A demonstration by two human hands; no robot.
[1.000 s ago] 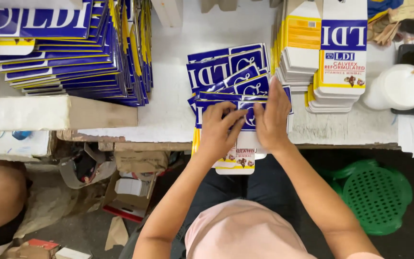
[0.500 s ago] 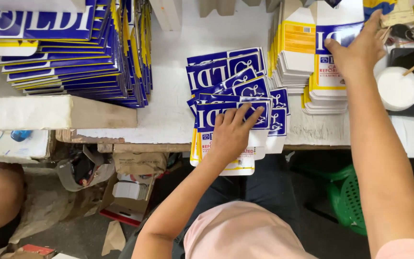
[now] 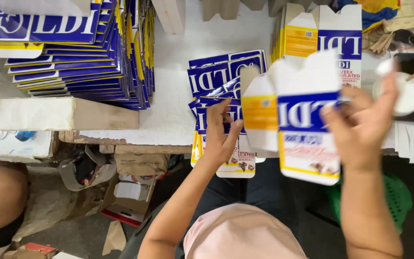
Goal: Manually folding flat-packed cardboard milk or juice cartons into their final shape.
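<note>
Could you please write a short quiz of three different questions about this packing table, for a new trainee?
1. True or false: the right hand holds a flat blue, white and yellow cardboard carton blank in the air.
2. Multiple choice: the left hand rests on
A. the small fanned pile of flat blue cartons
B. the round white bowl with a stick
C. the long white block
3. Fill in: the tall stack of blue and yellow flat cartons lies on the ____ side of the white table in the picture.

Key: 1 true; 2 A; 3 left.
</note>
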